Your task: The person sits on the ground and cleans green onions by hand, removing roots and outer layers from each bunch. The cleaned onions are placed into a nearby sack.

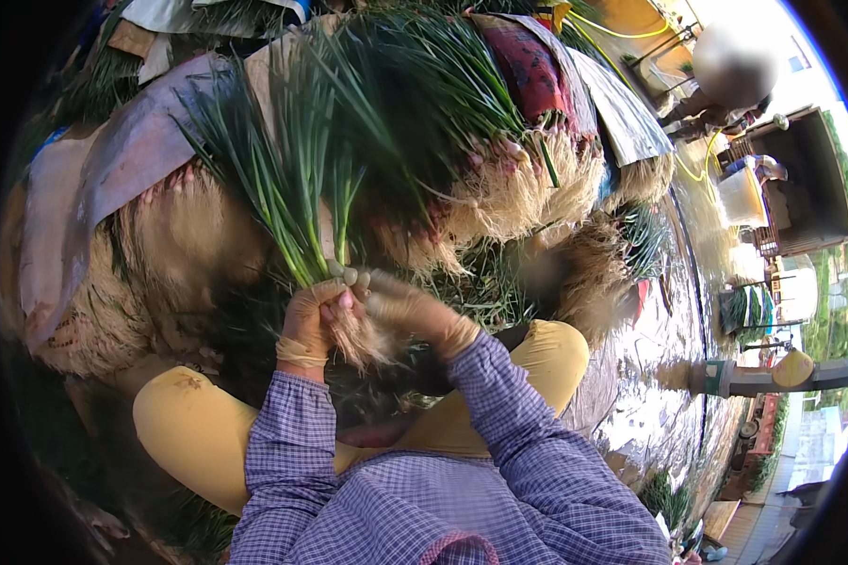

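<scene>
My left hand (pixel 312 314), in a thin glove, is closed around a small bunch of green onions (pixel 304 233). The leaves fan upward and away from me, while the pink-white bulbs (pixel 346 302) and pale stringy roots (pixel 359 340) hang below the grip. My right hand (pixel 406 307), also gloved and blurred, meets the left fingertips beside the bulbs; whether it grips anything is unclear. Just beyond, a large heap of green onions (pixel 424 78) lies with its roots (pixel 502 191) towards me.
Grey sheeting (pixel 138 134) and a red sack (pixel 526 67) partly cover the heap. Loose leaves (pixel 480 282) litter the ground between my knees. To the right are a root bundle (pixel 593 275), wet pavement (pixel 650 381), a post (pixel 805 378) and people (pixel 731 106) near an open-backed truck (pixel 816 191).
</scene>
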`<state>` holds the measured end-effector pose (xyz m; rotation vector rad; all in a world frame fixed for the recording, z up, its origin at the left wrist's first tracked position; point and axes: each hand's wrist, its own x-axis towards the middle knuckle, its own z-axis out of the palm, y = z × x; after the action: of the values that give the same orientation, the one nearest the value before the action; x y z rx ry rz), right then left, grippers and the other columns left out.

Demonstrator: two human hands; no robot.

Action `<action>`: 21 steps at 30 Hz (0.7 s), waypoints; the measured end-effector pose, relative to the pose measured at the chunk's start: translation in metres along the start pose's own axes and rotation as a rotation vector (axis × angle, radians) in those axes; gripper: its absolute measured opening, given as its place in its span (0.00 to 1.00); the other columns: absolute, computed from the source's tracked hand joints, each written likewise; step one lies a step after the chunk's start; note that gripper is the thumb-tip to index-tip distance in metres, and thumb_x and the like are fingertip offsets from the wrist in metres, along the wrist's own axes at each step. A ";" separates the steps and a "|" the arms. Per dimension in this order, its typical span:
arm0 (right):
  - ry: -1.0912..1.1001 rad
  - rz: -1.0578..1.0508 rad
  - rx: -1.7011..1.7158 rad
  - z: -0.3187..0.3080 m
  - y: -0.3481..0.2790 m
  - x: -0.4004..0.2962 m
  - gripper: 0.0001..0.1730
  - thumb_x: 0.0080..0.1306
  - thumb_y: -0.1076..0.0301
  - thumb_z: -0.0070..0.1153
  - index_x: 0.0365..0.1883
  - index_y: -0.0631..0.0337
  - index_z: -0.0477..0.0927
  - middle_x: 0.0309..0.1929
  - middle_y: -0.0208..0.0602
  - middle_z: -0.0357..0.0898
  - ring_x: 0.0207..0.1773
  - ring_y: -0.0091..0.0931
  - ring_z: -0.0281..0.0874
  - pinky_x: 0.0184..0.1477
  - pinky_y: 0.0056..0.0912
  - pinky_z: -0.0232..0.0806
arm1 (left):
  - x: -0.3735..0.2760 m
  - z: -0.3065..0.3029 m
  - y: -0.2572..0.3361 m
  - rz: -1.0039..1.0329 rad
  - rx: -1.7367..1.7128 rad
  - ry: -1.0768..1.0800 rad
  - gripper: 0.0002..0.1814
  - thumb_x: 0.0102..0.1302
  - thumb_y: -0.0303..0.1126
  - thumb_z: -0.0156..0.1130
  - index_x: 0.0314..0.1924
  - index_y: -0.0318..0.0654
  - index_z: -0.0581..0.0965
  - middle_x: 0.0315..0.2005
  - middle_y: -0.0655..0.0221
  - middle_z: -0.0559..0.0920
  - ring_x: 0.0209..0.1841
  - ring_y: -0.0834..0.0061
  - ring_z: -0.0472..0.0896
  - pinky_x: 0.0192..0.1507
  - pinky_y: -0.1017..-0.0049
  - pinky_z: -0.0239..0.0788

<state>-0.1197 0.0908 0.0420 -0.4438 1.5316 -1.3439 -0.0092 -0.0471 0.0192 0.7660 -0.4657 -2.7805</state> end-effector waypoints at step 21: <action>0.375 -0.107 -0.128 -0.014 0.021 0.009 0.11 0.65 0.73 0.43 0.43 0.64 0.76 0.21 0.31 0.74 0.21 0.20 0.70 0.27 0.22 0.66 | -0.017 -0.002 0.041 0.196 0.277 -0.135 0.09 0.48 0.25 0.64 0.17 0.32 0.73 0.20 0.59 0.77 0.41 0.62 0.77 0.27 0.68 0.77</action>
<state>-0.1281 0.0974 0.0177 -0.3709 1.9333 -1.4760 0.0119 -0.0810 0.0401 0.5519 -0.9142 -2.6238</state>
